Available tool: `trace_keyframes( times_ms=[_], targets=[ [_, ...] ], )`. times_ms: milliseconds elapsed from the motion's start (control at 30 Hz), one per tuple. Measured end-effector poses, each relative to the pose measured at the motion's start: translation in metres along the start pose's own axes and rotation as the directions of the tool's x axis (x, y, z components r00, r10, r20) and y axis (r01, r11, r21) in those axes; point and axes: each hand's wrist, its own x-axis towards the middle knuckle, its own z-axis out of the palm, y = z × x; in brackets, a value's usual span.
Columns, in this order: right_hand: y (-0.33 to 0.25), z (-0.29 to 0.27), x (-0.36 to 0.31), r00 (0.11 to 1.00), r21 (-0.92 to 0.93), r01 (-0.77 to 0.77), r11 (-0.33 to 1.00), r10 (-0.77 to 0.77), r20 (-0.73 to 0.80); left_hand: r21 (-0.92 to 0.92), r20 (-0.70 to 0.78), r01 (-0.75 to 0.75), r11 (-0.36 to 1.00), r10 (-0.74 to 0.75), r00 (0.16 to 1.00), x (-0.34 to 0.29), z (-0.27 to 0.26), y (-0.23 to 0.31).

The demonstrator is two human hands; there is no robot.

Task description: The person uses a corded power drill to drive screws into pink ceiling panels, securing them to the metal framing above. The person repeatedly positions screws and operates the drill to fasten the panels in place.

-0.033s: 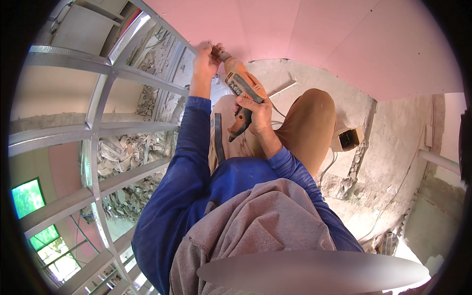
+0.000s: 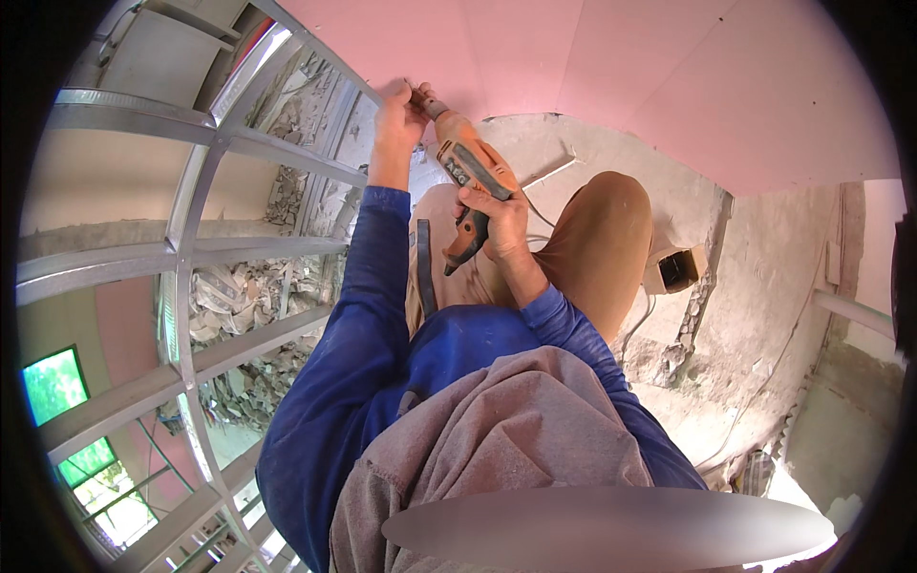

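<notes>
An orange and black corded screw gun or drill [image 2: 470,164] points up and left, its nose close to the pink wall board [image 2: 611,67]. My right hand [image 2: 504,222] is wrapped round its grip. At the tool's nose, my left hand [image 2: 403,116] has its fingers closed together by the tip, next to the board's left edge. Whatever is pinched there is too small to make out. Beside the left wrist runs the upright metal stud frame [image 2: 196,191].
Rubble [image 2: 248,296] lies beyond the frame on the left. An open cardboard box [image 2: 676,270] stands on the rough concrete floor [image 2: 755,286] right of my bent knee [image 2: 611,229]. A cable [image 2: 635,329] trails past it. A thin pale strip [image 2: 549,170] lies ahead.
</notes>
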Motion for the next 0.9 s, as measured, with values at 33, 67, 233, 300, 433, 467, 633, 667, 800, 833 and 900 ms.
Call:
trace_keyframes(
  times_ms=[33,67,233,300,433,467,633,667,800,833,900],
  targets=[
    [0.000,0.000,0.000,1.000,-0.004,-0.006,1.000,0.006,-0.003,-0.029,-0.037,0.005,1.000,-0.006,0.999,0.003,0.003,0.000],
    [0.001,0.000,0.001,1.000,-0.001,-0.012,1.000,0.012,-0.009,-0.066,-0.067,0.003,0.998,-0.008,0.998,0.007,0.006,0.000],
    [-0.002,0.001,0.009,0.999,-0.013,-0.033,0.999,0.032,-0.028,-0.133,-0.056,0.015,0.991,-0.022,0.998,0.028,0.013,-0.001],
    [-0.003,0.001,0.009,0.999,-0.017,-0.019,1.000,0.018,-0.033,-0.159,-0.085,0.031,0.987,-0.045,0.995,0.032,0.014,-0.003],
    [-0.003,0.002,0.008,0.999,-0.007,-0.016,1.000,0.016,-0.050,-0.232,-0.048,0.057,0.971,-0.070,0.996,0.033,0.018,-0.009],
    [-0.003,0.002,0.008,0.999,-0.008,-0.006,1.000,0.005,-0.049,-0.276,-0.058,0.063,0.959,-0.082,0.995,0.033,0.021,-0.010],
    [-0.003,0.002,0.009,0.998,-0.014,0.022,1.000,-0.023,-0.064,-0.324,-0.130,0.057,0.944,-0.104,0.986,0.040,0.031,-0.012],
    [-0.004,0.002,0.008,0.998,-0.011,0.029,1.000,-0.030,-0.060,-0.310,-0.129,0.070,0.948,-0.114,0.985,0.042,0.032,-0.013],
    [-0.007,0.002,0.007,0.997,-0.026,0.030,0.999,-0.032,-0.070,-0.330,-0.121,0.127,0.935,-0.175,0.977,0.046,0.034,-0.014],
    [-0.007,0.003,0.006,0.996,-0.030,0.027,0.999,-0.029,-0.079,-0.309,-0.109,0.118,0.944,-0.158,0.981,0.048,0.035,-0.015],
    [-0.009,0.003,0.006,0.996,-0.021,0.037,0.999,-0.039,-0.075,-0.283,-0.143,0.096,0.954,-0.141,0.980,0.049,0.039,-0.017]
  ],
)
